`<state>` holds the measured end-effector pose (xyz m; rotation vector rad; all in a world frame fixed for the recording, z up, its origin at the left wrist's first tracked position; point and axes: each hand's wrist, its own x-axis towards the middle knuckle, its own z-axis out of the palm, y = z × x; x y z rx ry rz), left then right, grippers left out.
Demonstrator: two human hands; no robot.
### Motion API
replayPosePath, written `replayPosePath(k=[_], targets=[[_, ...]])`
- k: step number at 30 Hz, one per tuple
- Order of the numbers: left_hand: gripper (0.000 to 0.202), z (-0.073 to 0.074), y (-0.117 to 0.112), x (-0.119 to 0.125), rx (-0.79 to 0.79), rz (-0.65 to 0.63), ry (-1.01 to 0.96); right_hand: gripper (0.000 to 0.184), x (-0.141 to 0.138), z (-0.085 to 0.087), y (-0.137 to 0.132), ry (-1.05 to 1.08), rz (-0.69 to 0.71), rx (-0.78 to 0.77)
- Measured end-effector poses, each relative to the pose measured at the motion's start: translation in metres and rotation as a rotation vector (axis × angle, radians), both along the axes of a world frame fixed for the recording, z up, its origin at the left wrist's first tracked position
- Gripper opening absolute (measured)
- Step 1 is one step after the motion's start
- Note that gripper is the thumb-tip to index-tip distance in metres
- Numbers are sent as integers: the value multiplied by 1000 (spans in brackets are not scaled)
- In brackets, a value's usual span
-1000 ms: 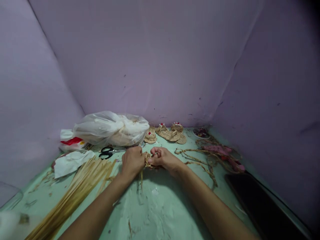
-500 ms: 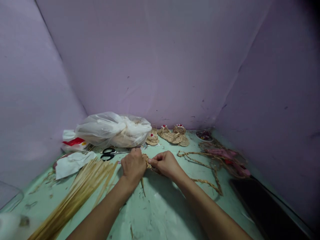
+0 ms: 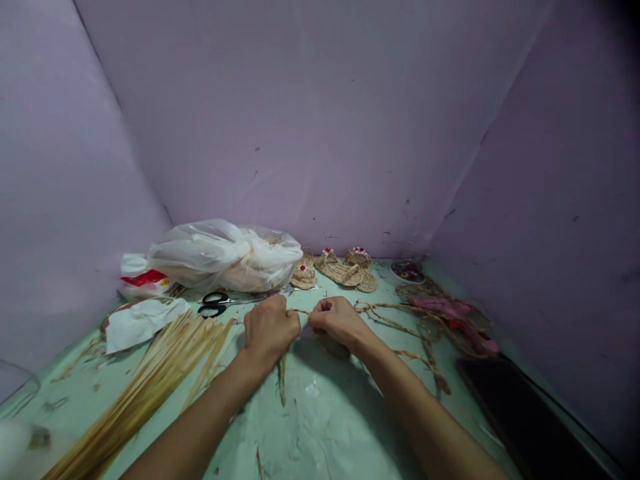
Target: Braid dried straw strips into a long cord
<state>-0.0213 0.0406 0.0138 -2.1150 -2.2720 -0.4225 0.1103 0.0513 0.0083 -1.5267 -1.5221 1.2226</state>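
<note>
My left hand is closed in a fist around a twisted straw cord, and a loose end of dry straw hangs out below it. The right hand pinches the same cord between thumb and fingers, a short way to the right. A short stretch of cord spans the gap between the hands. Something rounded shows beneath the right palm, mostly hidden. Left of the left hand lie black-handled scissors and a bundle of flat straw strips.
Small woven straw slippers with red beads rest against the back wall, beside a knotted white plastic bag. A bowl of beads, braided cord, pink material and a dark flat slab lie rightward. White cloth lies left.
My hands have drawn apart, the right one shifting slightly rightward. The cord that was bunched between them now shows as a thin stretch across the gap.
</note>
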Motion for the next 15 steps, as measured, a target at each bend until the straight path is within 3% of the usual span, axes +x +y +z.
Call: replayPosePath(k=[3, 7, 11, 15], targets=[[16, 0, -4, 4, -73, -83, -83, 3, 9, -3, 5, -63, -73, 119], [11, -8, -6, 16, -157, -135, -293, 8, 20, -6, 10, -89, -98, 101], [11, -22, 6, 27, -240, -138, -532, 16, 30, -19, 21, -151, -124, 166], [9, -28, 22, 38, -243, -103, -587, 20, 36, -35, 39, -283, -200, 212]])
